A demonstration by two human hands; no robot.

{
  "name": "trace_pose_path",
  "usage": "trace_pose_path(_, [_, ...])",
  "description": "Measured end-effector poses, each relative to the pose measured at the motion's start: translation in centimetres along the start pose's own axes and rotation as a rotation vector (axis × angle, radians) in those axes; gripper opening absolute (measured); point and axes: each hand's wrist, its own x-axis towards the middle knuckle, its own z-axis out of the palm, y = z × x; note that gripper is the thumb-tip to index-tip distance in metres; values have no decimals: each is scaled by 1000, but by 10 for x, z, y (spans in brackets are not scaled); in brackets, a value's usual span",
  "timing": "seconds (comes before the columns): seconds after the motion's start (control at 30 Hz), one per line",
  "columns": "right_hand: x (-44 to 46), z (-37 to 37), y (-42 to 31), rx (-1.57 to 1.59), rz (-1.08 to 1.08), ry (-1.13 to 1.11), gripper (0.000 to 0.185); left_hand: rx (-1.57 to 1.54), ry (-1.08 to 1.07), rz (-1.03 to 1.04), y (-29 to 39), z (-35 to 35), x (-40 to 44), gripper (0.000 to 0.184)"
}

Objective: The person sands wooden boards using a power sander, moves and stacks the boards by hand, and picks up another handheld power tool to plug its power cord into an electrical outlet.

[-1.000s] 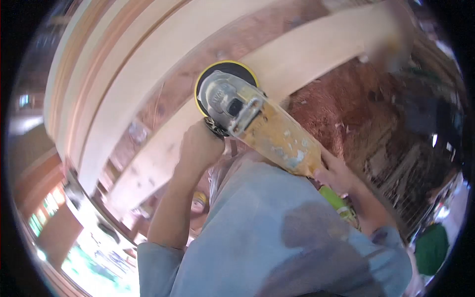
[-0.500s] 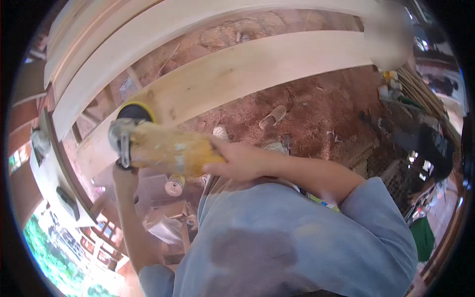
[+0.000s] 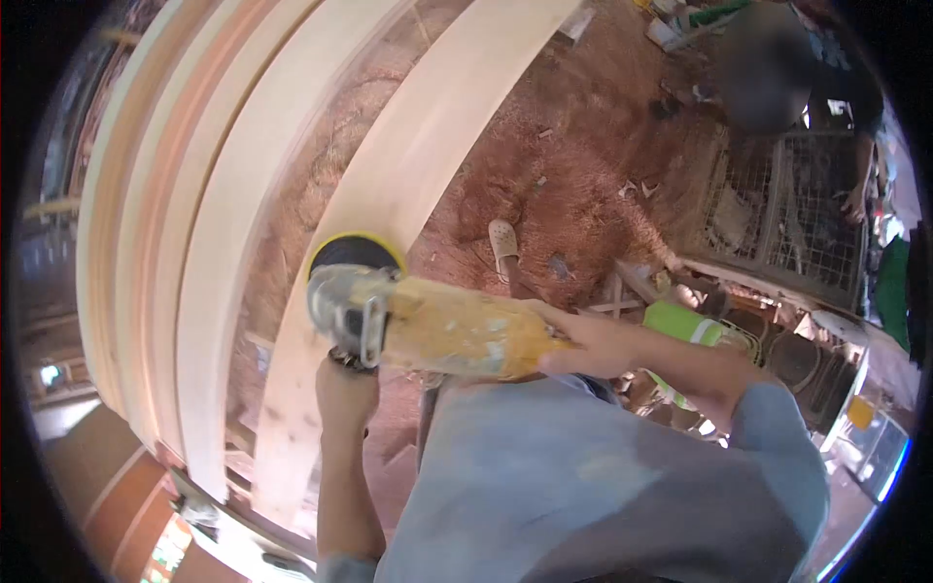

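Note:
A worn yellow power sander (image 3: 457,325) spans the space in front of my body, its grey metal head at the left end. Its round black sanding pad with a yellow rim (image 3: 358,251) is at the face of a long pale wooden plank (image 3: 418,146); the exact contact is hidden by the head. My left hand (image 3: 348,394) is closed around the side handle below the head. At the rear end of the yellow body, my right hand (image 3: 595,342) grips the housing.
Several more long planks (image 3: 228,194) run side by side on the left. Reddish shavings cover the ground (image 3: 573,175), where a light clog (image 3: 502,241) shows. A person (image 3: 826,78) is at the upper right, near a wire mesh rack (image 3: 777,209). A bright green-yellow item (image 3: 680,335) lies beyond my right forearm.
The view has turned, so the planks now run more up and down. Held in both hands, the sander has moved along the plank, farther from its near end.

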Motion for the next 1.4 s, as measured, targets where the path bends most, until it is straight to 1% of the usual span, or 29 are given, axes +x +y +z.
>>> trace_pose_path(0.03, [-19,-33,20,80,-79,90,87,49,-36,16,60,3,22,21])
trace_pose_path(0.07, [-42,-71,27,106,-96,106,87,99,-71,31,118,8,46,21])
trace_pose_path(0.13, [-100,-150,42,144,2,243,85,192,-112,132,232,42,95,23])
trace_pose_path(0.17, [-132,-192,52,158,38,285,85,211,-176,283,298,65,117,26])
trace_pose_path(0.2, [-161,-233,61,282,-13,382,80,227,-243,433,365,88,138,30])
trace_pose_path(0.23, [-182,-263,72,352,-38,432,78,288,-197,432,426,114,155,29])
trace_pose_path(0.27, [-202,-293,83,421,-66,481,75,330,-236,464,486,127,166,26])
trace_pose_path(0.3, [-209,-314,91,500,-1,553,68,461,-210,478,520,146,196,26])
trace_pose_path(0.33, [-209,-328,95,580,64,623,61,424,-202,582,549,154,217,26])
trace_pose_path(0.37, [-203,-341,95,586,53,629,61,428,-166,697,580,150,219,26])
trace_pose_path(0.4, [-195,-355,96,594,69,685,54,472,-195,770,603,143,226,26])
trace_pose_path(0.43, [-188,-371,97,598,87,731,49,590,-204,824,620,144,242,28])
trace_pose_path(0.47, [-184,-387,94,599,79,727,49,704,-210,882,638,145,257,31])
trace_pose_path(0.53, [-181,-416,82,614,75,734,40,905,-192,923,669,155,291,39])
trace_pose_path(0.6, [-182,-425,77,655,67,762,39,835,-111,770,688,163,307,31])
trace_pose_path(0.67, [-183,-427,71,662,69,752,38,775,-101,735,682,169,302,30])
trace_pose_path(0.73, [-193,-425,72,665,75,757,37,684,-162,735,659,172,279,29])
trace_pose_path(0.8, [-211,-428,109,627,53,552,40,560,-189,647,616,173,240,29])
trace_pose_path(0.87, [-221,-397,116,731,7,568,49,410,-199,521,564,168,191,28])
trace_pose_path(0.93, [-219,-380,125,421,-82,453,56,253,-186,368,502,153,140,28])
trace_pose_path(1.0, [-226,-351,108,380,53,307,60,116,-152,231,443,146,87,28])
trace_pose_path(1.07, [-219,-336,107,273,233,159,64,15,-92,90,383,146,31,33])
trace_pose_path(1.1, [-208,-321,102,198,340,111,63,-53,-54,21,348,149,9,34])
trace_pose_path(1.13, [-192,-299,101,156,341,76,63,-121,-14,-47,313,149,-12,35])
trace_pose_path(1.2, [-170,-247,97,253,94,-47,66,-146,-3,-181,260,141,-57,35])
trace_pose_path(1.23, [-162,-223,82,220,98,-68,66,-175,16,-201,237,138,-79,35])
trace_pose_path(1.3, [-146,-170,51,169,144,-152,64,-232,47,-365,189,131,-116,32])
trace_pose_path(1.33, [-134,-148,49,142,154,-162,64,-259,54,-377,162,130,-129,32])
trace_pose_path(1.4, [-111,-104,50,158,74,-255,69,-227,116,-463,113,130,-156,30])
